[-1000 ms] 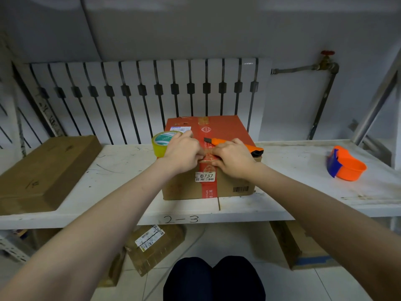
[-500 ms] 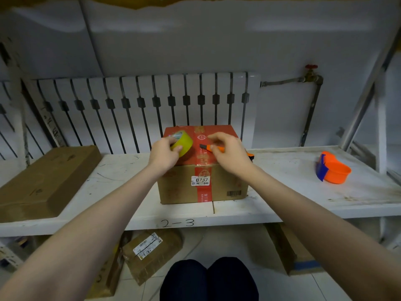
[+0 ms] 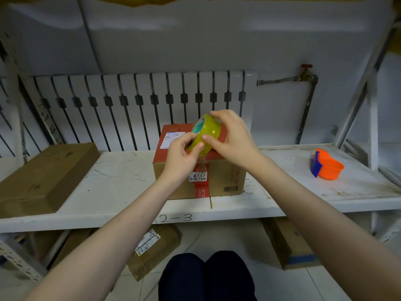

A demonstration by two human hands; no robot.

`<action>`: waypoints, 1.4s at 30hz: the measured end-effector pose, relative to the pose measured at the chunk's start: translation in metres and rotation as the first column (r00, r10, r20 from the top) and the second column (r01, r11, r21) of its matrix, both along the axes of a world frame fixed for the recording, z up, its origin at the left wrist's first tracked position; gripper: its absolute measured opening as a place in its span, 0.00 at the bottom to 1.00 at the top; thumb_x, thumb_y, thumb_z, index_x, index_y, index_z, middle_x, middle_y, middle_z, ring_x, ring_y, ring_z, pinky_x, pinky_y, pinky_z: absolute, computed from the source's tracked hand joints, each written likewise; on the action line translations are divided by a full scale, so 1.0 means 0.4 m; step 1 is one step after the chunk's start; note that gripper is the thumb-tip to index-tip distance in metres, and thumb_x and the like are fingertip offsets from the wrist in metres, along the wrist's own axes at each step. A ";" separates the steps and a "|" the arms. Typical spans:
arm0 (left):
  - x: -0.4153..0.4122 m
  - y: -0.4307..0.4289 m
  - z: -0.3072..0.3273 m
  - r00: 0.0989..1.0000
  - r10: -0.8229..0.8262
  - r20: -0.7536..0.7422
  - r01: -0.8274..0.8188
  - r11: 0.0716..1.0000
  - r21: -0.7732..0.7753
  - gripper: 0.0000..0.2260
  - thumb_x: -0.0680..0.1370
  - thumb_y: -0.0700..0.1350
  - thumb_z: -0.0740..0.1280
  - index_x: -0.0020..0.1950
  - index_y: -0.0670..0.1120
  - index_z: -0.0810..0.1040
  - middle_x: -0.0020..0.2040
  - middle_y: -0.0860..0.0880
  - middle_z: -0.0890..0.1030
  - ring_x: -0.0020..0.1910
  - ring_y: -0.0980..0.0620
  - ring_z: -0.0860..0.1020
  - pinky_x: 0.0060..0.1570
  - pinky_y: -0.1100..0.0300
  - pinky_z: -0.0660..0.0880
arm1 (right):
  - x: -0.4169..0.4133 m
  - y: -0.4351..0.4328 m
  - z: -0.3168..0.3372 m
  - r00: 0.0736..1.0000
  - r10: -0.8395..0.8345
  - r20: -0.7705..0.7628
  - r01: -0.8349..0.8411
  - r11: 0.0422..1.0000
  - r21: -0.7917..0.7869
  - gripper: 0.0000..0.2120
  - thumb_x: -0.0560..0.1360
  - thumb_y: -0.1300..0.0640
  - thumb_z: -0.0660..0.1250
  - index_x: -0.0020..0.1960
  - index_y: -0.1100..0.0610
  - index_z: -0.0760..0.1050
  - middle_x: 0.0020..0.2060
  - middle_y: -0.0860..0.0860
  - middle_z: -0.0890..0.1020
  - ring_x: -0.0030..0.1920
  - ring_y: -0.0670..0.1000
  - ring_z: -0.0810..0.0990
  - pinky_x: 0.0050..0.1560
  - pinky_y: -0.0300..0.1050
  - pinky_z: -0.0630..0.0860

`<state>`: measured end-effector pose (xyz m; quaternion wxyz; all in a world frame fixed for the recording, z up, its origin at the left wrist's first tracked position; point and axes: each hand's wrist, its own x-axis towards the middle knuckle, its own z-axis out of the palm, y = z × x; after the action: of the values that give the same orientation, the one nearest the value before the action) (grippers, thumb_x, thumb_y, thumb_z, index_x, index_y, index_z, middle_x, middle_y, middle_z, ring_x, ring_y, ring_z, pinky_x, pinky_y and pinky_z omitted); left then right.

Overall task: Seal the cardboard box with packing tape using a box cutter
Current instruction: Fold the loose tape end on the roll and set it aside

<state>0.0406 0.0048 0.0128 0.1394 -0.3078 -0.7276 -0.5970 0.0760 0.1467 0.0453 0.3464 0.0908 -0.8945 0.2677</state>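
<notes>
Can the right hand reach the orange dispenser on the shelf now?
Probably yes: the shelf between right hand and orange dispenser is bare, but it must first release the tape roll.

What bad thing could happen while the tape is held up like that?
The tape roll is held above the box by just the fingertips of the left hand and right hand, so it might slip and drop. The cutter is out of sight, so a hand could bump it unexpectedly.
</notes>
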 end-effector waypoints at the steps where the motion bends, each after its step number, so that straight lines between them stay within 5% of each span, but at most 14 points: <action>1: 0.006 0.000 0.000 1.000 0.000 -0.001 0.000 1.000 0.003 0.07 0.77 0.38 0.65 0.53 0.44 0.78 0.46 0.53 0.79 0.48 0.59 0.77 0.49 0.66 0.76 | 0.007 -0.005 0.002 0.999 -0.018 -0.035 0.019 1.000 0.018 0.25 0.71 0.48 0.70 0.65 0.55 0.71 0.60 0.52 0.75 0.61 0.53 0.73 0.59 0.51 0.72; 6: 0.017 0.001 -0.010 0.999 0.016 0.033 -0.017 1.000 0.011 0.08 0.77 0.40 0.65 0.55 0.43 0.78 0.51 0.47 0.80 0.52 0.52 0.78 0.51 0.60 0.77 | 0.042 -0.025 -0.003 0.983 -0.080 -0.164 0.095 0.992 0.081 0.16 0.72 0.50 0.70 0.57 0.55 0.78 0.52 0.51 0.80 0.53 0.52 0.77 0.49 0.48 0.76; 11: 0.029 0.001 -0.025 0.999 0.022 0.043 -0.023 0.999 0.023 0.09 0.76 0.39 0.66 0.55 0.41 0.78 0.52 0.44 0.80 0.53 0.49 0.78 0.52 0.57 0.77 | 0.059 -0.033 -0.019 0.982 -0.077 -0.174 0.093 0.992 0.087 0.12 0.73 0.52 0.70 0.54 0.56 0.80 0.52 0.51 0.81 0.53 0.52 0.78 0.50 0.49 0.77; 17: 0.048 -0.001 -0.044 0.997 0.076 0.025 -0.076 0.997 0.005 0.07 0.76 0.41 0.66 0.54 0.45 0.78 0.50 0.49 0.80 0.50 0.54 0.78 0.47 0.67 0.76 | 0.070 -0.043 -0.030 0.993 -0.012 -0.117 0.020 0.998 0.064 0.08 0.73 0.57 0.69 0.51 0.55 0.74 0.52 0.50 0.78 0.54 0.49 0.76 0.49 0.45 0.76; 21: 0.061 0.005 -0.057 0.988 0.152 -0.020 -0.153 0.987 -0.057 0.08 0.76 0.41 0.66 0.54 0.43 0.78 0.50 0.49 0.80 0.49 0.54 0.76 0.46 0.70 0.73 | 0.061 -0.047 -0.025 1.000 -0.002 -0.023 0.004 0.996 0.086 0.15 0.72 0.62 0.68 0.46 0.51 0.62 0.48 0.46 0.69 0.49 0.48 0.70 0.43 0.39 0.71; 26: 0.074 0.010 -0.065 0.977 0.204 -0.069 -0.210 0.971 -0.110 0.06 0.76 0.42 0.66 0.53 0.46 0.77 0.48 0.52 0.78 0.48 0.55 0.75 0.43 0.72 0.70 | 0.056 -0.038 -0.024 0.999 0.032 0.041 -0.037 0.991 0.127 0.18 0.71 0.63 0.68 0.47 0.50 0.60 0.51 0.45 0.63 0.50 0.46 0.70 0.41 0.33 0.73; 42: 0.084 -0.003 -0.090 0.970 0.209 -0.125 -0.231 0.951 -0.206 0.07 0.75 0.40 0.67 0.53 0.44 0.78 0.48 0.52 0.78 0.50 0.52 0.75 0.46 0.63 0.71 | 0.066 -0.024 -0.045 0.988 0.103 0.113 -0.108 0.993 0.041 0.19 0.71 0.64 0.70 0.47 0.49 0.61 0.47 0.45 0.66 0.43 0.42 0.70 0.36 0.30 0.66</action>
<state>0.0743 0.0037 -0.0233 0.2075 -0.2682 -0.8105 -0.4775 0.1024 0.1369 0.0274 0.2794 0.1311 -0.9123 0.2690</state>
